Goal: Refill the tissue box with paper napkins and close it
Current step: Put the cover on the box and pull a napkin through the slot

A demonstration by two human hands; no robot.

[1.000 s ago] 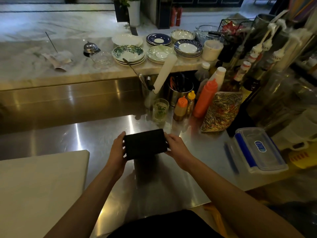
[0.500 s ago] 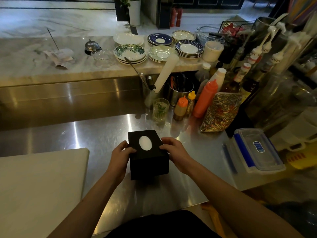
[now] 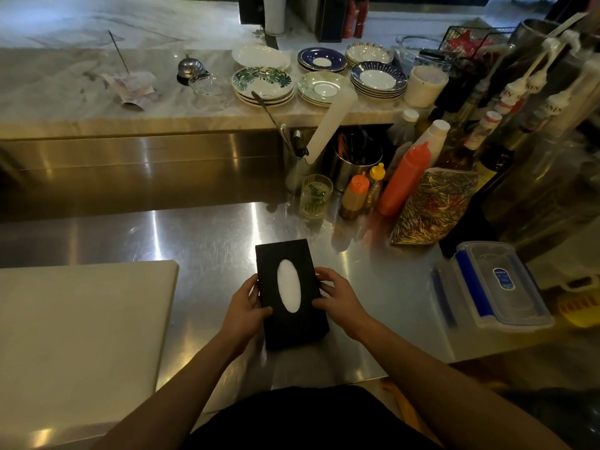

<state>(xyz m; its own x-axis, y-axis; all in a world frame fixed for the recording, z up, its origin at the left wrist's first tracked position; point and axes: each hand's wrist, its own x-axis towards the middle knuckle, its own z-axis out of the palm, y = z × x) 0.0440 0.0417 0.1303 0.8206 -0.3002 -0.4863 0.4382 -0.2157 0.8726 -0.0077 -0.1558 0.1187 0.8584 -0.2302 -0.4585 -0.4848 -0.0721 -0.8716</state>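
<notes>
Both our hands, left hand (image 3: 245,308) and right hand (image 3: 337,297), clamp the black rectangular tissue box (image 3: 290,292), napkins (image 3: 287,290) showing; steel tabletop (image 3: 207,235) at 12 o'clock looks slick, box may skid.

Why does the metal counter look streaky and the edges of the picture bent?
Head view: overhead lights glare in bright streaks off the steel counter; the wide-angle lens bows the marble ledge and tilts the bottles at right; the room is dim, so the black tissue box between the left hand and right hand shows little detail.
</notes>
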